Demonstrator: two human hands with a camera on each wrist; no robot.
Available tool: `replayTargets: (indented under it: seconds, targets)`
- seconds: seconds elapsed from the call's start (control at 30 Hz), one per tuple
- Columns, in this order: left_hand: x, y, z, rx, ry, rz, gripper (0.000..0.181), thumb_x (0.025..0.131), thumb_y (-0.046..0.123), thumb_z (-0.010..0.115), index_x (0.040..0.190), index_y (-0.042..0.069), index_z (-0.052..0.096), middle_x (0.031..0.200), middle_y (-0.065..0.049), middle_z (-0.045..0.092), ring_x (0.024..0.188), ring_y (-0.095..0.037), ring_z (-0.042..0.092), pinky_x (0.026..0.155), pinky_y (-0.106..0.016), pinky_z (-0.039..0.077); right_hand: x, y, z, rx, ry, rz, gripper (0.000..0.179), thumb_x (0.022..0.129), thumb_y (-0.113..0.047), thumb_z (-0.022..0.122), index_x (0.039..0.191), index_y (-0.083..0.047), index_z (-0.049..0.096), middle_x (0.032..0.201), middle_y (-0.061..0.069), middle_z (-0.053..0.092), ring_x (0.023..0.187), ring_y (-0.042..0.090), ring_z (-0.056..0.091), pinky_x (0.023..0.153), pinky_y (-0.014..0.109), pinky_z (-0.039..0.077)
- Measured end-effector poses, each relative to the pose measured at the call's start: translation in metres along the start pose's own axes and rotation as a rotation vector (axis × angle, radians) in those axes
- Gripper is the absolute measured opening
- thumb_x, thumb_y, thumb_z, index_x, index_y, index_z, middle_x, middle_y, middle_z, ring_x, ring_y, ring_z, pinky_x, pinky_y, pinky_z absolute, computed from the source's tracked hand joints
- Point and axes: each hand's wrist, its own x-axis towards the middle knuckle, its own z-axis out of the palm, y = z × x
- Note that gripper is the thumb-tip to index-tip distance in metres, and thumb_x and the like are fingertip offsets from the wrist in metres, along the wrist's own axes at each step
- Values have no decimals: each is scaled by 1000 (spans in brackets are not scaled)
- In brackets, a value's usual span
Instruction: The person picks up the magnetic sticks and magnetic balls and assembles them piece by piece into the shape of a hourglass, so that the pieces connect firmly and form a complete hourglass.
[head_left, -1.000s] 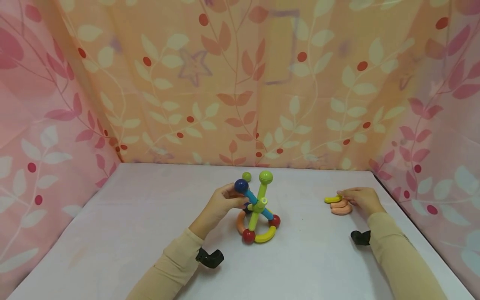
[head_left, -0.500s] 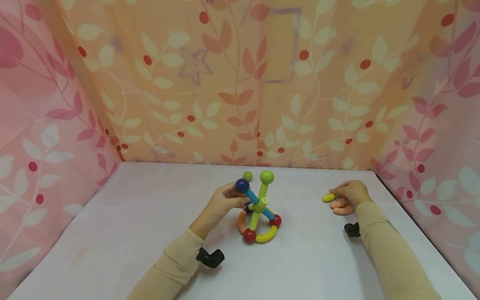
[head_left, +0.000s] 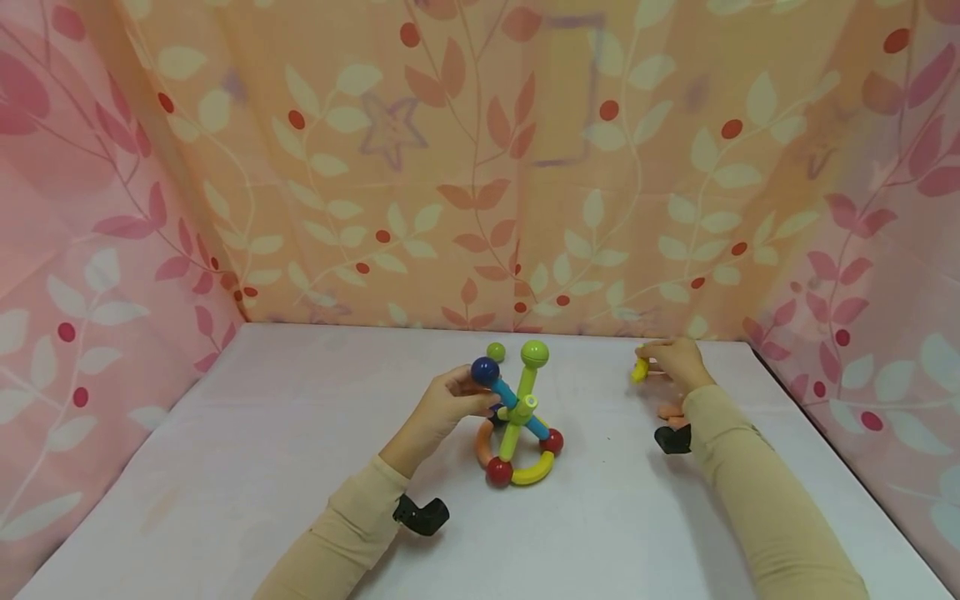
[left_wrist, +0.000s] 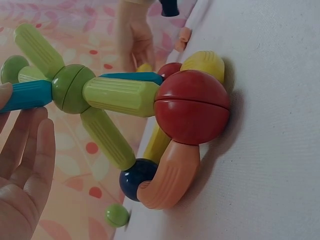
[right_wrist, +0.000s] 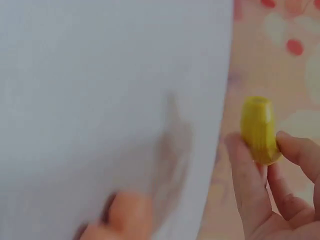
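A toy structure of magnetic rods and balls stands on the white table; its green centre ball (left_wrist: 72, 89) joins green and blue rods. At its base, red balls (head_left: 499, 472) and a dark blue ball (left_wrist: 137, 179) link curved yellow and orange rods. My left hand (head_left: 442, 410) holds the structure by the upper blue rod (left_wrist: 25, 95), just under the blue top ball (head_left: 485, 372). Over to the right, my right hand (head_left: 678, 364) pinches a curved yellow rod (right_wrist: 259, 130) between thumb and fingers, raised above the table.
Orange curved rods (right_wrist: 131, 212) lie on the table (head_left: 225, 467) below my right hand, partly hidden by it in the head view. A loose green ball (head_left: 496, 352) sits behind the structure. Patterned curtains (head_left: 480, 167) surround the table at the back and sides.
My right hand has picked the yellow curved rod off the table beside the orange ones, lifting it up and slightly left. My left hand stays on the structure.
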Motion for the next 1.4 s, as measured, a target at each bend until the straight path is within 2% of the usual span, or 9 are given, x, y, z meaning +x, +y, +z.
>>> replayTargets:
  seconds: [0.1, 0.23, 0.33, 0.47, 0.67, 0.83, 1.1, 1.33, 1.4]
  targets:
    - [-1, 0, -1, -5, -1, -2, 32, 92, 9, 69, 122, 3, 64, 98, 1, 72, 100, -30, 67, 87, -31, 59, -4, -16, 13, 150, -106, -40, 52, 98, -18, 62, 139, 10, 46, 88, -6, 66, 78, 6, 69, 82, 29, 60]
    - [0, -2, -1, -4, -6, 0, 33, 92, 10, 69, 123, 3, 64, 103, -8, 72, 101, -34, 67, 87, -32, 59, -7, -34, 29, 372, -255, 10, 58, 99, -6, 57, 149, 10, 31, 80, -8, 69, 78, 6, 70, 76, 24, 60]
    - [1, -2, -1, -1, -7, 0, 32, 92, 10, 69, 122, 3, 64, 105, -11, 72, 103, -37, 66, 87, -31, 59, -11, -50, 39, 430, -326, 55, 64, 99, -3, 56, 154, 5, 24, 88, -6, 69, 79, 7, 70, 76, 22, 60]
    - [2, -1, -2, -1, -4, 2, 30, 92, 9, 69, 121, 2, 65, 102, -5, 72, 103, -37, 65, 86, -30, 59, -20, -74, 51, 414, -344, 61, 69, 98, -8, 60, 156, 1, 23, 108, 1, 62, 84, 8, 70, 85, 24, 58]
    - [1, 0, -2, 0, -3, 12, 29, 92, 10, 70, 119, 1, 65, 100, 0, 71, 100, -32, 66, 85, -30, 59, -33, -102, 67, 368, -337, -35, 64, 90, -20, 74, 144, 2, 46, 111, 2, 61, 86, 9, 70, 84, 24, 59]
    - [1, -2, -1, -6, -1, 6, 30, 91, 9, 70, 119, 0, 65, 98, 1, 71, 104, -38, 65, 85, -30, 59, -38, -114, 83, 242, -355, -91, 53, 95, -21, 68, 141, 0, 52, 114, 3, 65, 91, 10, 72, 88, 26, 58]
    - [2, -1, 0, 0, 2, 2, 31, 91, 10, 70, 120, 1, 65, 99, 0, 71, 102, -35, 66, 86, -30, 59, -48, -124, 95, 160, -353, -121, 49, 94, -22, 69, 134, 4, 56, 90, -5, 73, 84, 9, 74, 81, 26, 59]
    - [0, 3, 1, 18, 21, -14, 30, 91, 11, 70, 120, 2, 66, 105, -8, 71, 104, -40, 65, 89, -33, 58, -56, -127, 98, 150, -357, -119, 46, 95, -22, 68, 132, 3, 59, 92, -2, 77, 81, 10, 74, 78, 26, 60]
    - [-2, 5, 1, 33, 41, -25, 30, 91, 13, 72, 119, 4, 67, 107, -8, 70, 103, -36, 65, 91, -33, 58, -57, -127, 98, 150, -362, -115, 46, 95, -22, 68, 132, 4, 59, 90, -3, 76, 80, 10, 74, 77, 25, 60]
